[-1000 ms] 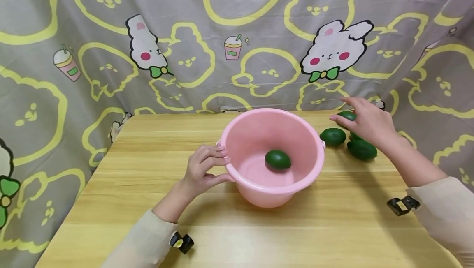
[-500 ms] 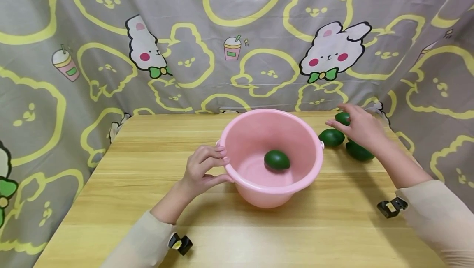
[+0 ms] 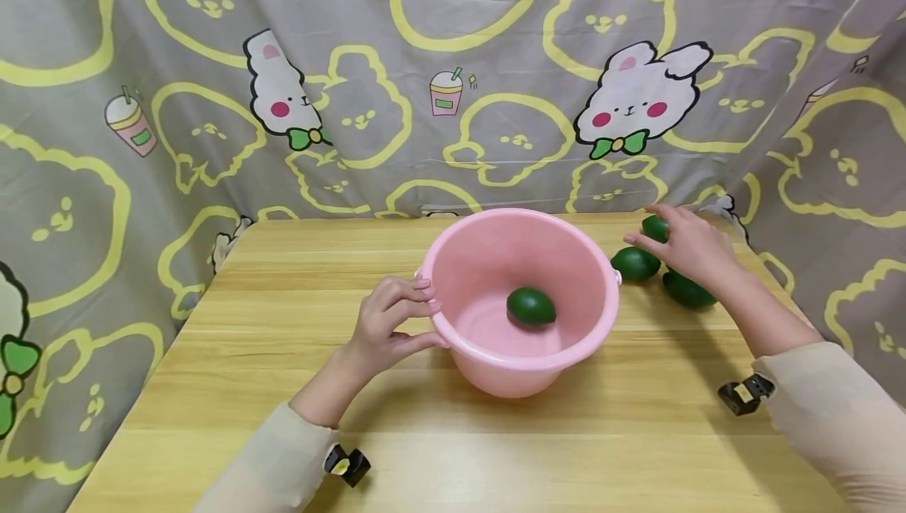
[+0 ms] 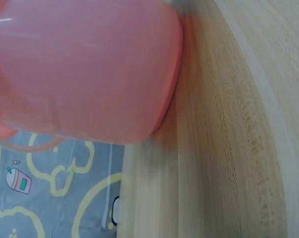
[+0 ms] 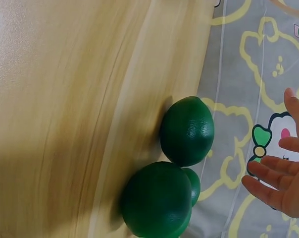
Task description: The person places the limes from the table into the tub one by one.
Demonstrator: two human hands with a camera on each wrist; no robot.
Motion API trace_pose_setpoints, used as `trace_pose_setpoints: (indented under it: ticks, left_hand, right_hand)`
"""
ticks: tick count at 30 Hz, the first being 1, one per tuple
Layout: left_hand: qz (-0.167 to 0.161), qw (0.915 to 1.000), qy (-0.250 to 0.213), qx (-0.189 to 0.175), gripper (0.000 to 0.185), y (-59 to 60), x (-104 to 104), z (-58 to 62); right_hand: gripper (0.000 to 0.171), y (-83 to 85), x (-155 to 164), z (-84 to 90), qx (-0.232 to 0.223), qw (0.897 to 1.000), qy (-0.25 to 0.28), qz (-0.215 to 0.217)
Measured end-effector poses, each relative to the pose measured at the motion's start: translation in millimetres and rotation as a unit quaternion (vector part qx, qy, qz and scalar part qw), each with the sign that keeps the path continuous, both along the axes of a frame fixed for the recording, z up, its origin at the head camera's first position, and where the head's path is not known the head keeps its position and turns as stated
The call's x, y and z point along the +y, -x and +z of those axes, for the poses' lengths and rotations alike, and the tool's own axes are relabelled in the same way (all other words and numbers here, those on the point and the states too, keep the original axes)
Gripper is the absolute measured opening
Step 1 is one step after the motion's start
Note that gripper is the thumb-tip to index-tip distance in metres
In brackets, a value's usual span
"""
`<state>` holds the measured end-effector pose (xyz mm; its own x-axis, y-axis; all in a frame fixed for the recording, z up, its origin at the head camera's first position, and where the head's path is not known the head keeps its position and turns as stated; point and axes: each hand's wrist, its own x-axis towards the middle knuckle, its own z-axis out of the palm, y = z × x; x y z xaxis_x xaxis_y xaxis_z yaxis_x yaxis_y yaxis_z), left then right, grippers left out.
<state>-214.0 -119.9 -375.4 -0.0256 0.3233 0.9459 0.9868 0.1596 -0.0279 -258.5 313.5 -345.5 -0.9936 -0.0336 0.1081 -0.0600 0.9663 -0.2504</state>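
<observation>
A pink bucket [image 3: 488,367] stands upright on the table, with one dark green lime [image 3: 531,306] lying inside on its bottom. My left hand [image 3: 385,320] holds the bucket's left rim between thumb and fingers; the left wrist view shows only the bucket's side wall [image 4: 90,64]. To the right of the bucket, several more limes lie close together, among them a near one [image 3: 635,263], a far one [image 3: 655,227] and a right one [image 3: 686,290]. Above them hovers my right hand [image 3: 694,245], fingers spread and apart from the fruit in the right wrist view; it partly covers some limes.
The wooden table [image 3: 283,387] reaches back to a grey patterned curtain [image 3: 368,104], which also hangs at both sides. The bucket's thin handle [image 4: 33,146] hangs down at its far side in the left wrist view.
My right hand has shifted slightly left and down over the limes, then nearly stopped. My left hand, the bucket and the lime in it have stayed in place.
</observation>
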Motion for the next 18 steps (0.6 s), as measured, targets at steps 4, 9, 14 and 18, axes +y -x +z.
trace_pose_setpoints:
  ticks: [4, 9, 14, 18]
  left_hand:
    - [0.003, 1.0, 0.003, -0.003, 0.042, 0.0, 0, 0.1]
    - [0.004, 1.0, 0.004, -0.001, 0.041, 0.4, 0, 0.2]
    - [0.005, 1.0, 0.003, 0.0, 0.041, 0.0, 0, 1.1]
    - [0.004, 1.0, 0.004, 0.0, 0.041, -0.3, -1, 2.1]
  right_hand:
    - [0.089, 1.7, 3, -4.5, -0.012, 1.0, -0.001, 0.002]
    - [0.09, 5.3, 7, -11.1, -0.032, 0.999, 0.004, 0.008]
    - [0.092, 9.6, 8, -18.7, -0.032, 0.999, 0.014, 0.012]
    - [0.092, 12.1, 9, -24.9, -0.047, 0.999, 0.008, 0.023]
